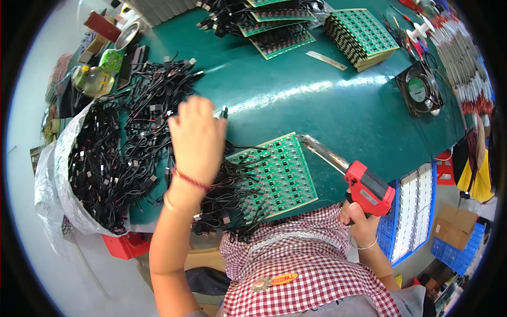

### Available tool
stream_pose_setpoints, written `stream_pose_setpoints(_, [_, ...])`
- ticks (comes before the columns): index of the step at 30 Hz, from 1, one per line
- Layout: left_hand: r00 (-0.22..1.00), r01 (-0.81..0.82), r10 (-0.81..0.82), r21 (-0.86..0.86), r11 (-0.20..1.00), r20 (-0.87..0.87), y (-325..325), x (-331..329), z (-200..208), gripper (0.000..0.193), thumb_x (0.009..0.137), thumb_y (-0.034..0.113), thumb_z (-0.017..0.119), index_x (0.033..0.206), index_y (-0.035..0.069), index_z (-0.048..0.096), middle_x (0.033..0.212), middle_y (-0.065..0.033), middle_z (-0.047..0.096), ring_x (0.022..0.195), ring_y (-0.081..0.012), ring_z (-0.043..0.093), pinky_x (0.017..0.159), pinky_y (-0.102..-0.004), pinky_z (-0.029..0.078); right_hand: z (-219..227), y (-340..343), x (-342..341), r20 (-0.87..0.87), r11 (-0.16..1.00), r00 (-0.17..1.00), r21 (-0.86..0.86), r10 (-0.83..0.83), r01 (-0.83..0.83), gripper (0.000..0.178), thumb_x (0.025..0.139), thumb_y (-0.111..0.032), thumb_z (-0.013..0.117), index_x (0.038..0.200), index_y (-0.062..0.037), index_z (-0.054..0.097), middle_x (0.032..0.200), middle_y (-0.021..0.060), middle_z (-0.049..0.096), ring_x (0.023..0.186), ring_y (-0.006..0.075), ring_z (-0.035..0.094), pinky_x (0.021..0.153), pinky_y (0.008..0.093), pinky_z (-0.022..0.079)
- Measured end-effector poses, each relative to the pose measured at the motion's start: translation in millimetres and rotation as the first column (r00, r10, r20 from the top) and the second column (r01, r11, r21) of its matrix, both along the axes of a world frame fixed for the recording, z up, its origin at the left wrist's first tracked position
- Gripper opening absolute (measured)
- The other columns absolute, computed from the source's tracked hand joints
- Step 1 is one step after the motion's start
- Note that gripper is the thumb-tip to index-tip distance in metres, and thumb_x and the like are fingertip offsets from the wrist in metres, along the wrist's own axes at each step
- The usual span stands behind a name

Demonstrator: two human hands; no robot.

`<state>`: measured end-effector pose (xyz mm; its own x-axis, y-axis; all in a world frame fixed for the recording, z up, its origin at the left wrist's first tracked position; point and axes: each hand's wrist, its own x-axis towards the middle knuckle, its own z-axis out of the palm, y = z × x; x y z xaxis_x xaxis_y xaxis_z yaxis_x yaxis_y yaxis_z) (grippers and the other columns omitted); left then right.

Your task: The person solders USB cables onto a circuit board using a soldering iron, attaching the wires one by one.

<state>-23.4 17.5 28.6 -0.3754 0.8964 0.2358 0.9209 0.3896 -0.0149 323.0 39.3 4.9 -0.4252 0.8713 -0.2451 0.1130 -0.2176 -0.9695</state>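
Note:
My left hand [198, 132] is over the loose black cables, left of the circuit board, its fingers curled. A black USB cable's plug [224, 112] sticks out beside its thumb, apparently in its grip, though the fingertips are partly hidden. My right hand [361, 219] is wrapped round the handle of a red and black soldering gun [369, 191]. The gun's metal barrel points up and left, its tip by the top right corner of a green circuit board panel [288, 174]. Black cables [227, 193] with thin wire ends lie across the board's left side.
A large heap of black USB cables [100, 169] lies in a plastic bag at left. Stacked green boards [364, 34], a metal ruler [326, 60] and a small fan [419, 90] are on the green table's far side. Blue crates [412, 211] stand at right.

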Motion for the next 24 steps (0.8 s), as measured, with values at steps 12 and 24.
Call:
stream_pose_setpoints(12, [0.953,-0.166,0.073,0.305,0.938,0.295,-3,-80,-16,0.008,0.085,0.01,0.058,0.085,0.002,0.059,0.065,-0.0124,0.06,0.057,-0.0251,0.06,0.054,-0.0354,0.047,12,0,-7,-0.12,0.998,0.991,-0.03,-0.066,0.063,0.033,0.089,-0.016,0.057,0.114,0.0043,0.048,0.06,0.0064,0.047,0.047,0.013,0.045,0.046,0.0282,0.042])
stream_pose_setpoints(24, [0.012,-0.227,-0.471,0.462,0.858,0.882,-51,-37,61,0.073,0.084,0.027,0.07,0.139,-0.005,0.034,0.129,-0.0228,0.052,0.121,-0.0358,0.051,0.104,-0.0417,0.04,23,4,-19,-0.166,0.995,0.981,-0.025,-0.098,0.095,0.038,0.088,-0.02,0.06,0.115,0.0033,0.047,0.061,0.0067,0.048,0.047,0.013,0.045,0.045,0.0281,0.042])
